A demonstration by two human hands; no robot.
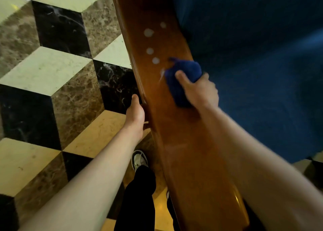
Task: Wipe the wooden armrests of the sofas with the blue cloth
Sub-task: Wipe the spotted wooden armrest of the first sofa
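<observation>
**Head view: blue cloth pressed on the wooden armrest**

Head camera footage looks steeply down along a polished wooden armrest [176,129], which runs from the top centre of the frame to the bottom right. The blue cloth [181,80] is bunched into a wad and held against the top face of the armrest, about halfway along its visible length. It is gripped by the right hand [199,89]: the thumb is laid across the near side of the wad, while the fingers are curled over its far side and are mostly hidden by the cloth. The hand and forearm are smeared by motion blur.

Several pale round spots [152,44] are seen on the wood just beyond the cloth, and a faint whitish streak lies beside the cloth's left edge.

The left hand [135,115] is placed at the armrest's outer edge, thumb pointing forward along the rim; its fingers are tucked below the edge and cannot be judged.

Blue sofa upholstery [258,59] fills the area to the right of the armrest. To the left, a marble floor [52,70] in cream, brown and black lozenges is visible. A pale shoe [139,160] and a dark trouser leg [138,195] are seen below the left forearm.
</observation>
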